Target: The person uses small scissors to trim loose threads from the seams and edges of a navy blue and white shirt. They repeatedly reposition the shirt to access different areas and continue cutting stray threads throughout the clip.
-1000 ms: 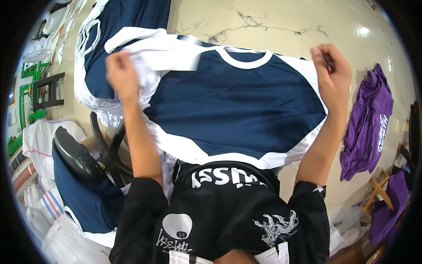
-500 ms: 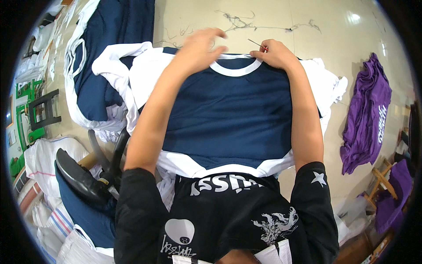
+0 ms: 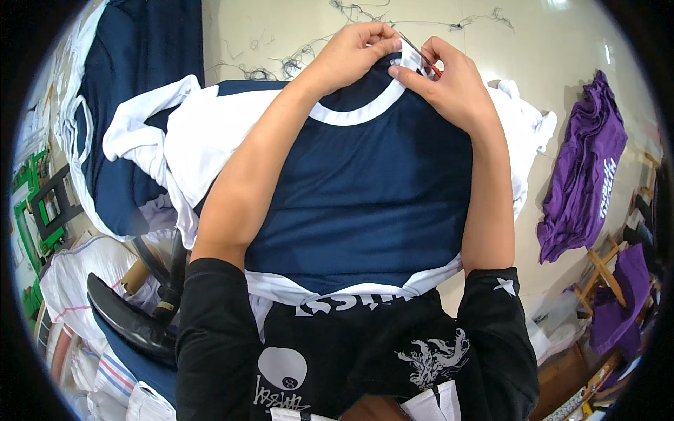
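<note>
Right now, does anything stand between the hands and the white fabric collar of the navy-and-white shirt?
Nothing visible does: the left hand pinches the white collar near its upper right, and the right hand is there too, holding a slim red-and-metal tool.

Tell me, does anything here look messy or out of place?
Yes: dark threads lie loose and tangled on the pale surface beyond the navy-and-white raglan shirt, like uncollected scraps. The purple garment lies crumpled off to the right.
</note>
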Tool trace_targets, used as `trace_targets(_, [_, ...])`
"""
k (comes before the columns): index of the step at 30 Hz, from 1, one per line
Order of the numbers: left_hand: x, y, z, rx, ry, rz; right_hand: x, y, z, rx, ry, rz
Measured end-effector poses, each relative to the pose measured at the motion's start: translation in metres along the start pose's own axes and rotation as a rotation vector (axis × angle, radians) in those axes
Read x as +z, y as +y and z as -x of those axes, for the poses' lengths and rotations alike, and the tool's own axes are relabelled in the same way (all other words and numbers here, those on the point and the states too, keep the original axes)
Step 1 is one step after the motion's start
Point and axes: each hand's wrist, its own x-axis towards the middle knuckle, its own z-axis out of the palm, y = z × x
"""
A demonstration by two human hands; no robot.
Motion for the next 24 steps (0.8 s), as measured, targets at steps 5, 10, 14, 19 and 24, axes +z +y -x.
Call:
trace_targets(5, [-0.014, 0.015, -0.010, -0.047, 0.034, 0.091, -0.008, 0.025, -0.006, -0.001, 0.059, -0.506])
trace_targets(10, [-0.013, 0.019, -0.008, -0.042, 0.001, 0.295, -0.014, 0.017, -0.007, 0.025, 0.126, -0.545])
trace_targets(14, [-0.014, 0.025, -0.006, -0.055, 0.007, 0.216, 0.012, -0.004, 0.004, -0.120, 0.118, -0.134])
trace_targets(19, [-0.015, 0.028, -0.005, -0.030, -0.005, 0.185, -0.001, 0.012, -0.001, 0.016, -0.025, -0.376])
trace_targets(24, [-0.016, 0.039, -0.002, -0.018, -0.030, 0.191, -0.020, 0.016, 0.003, 0.067, -0.122, -0.968])
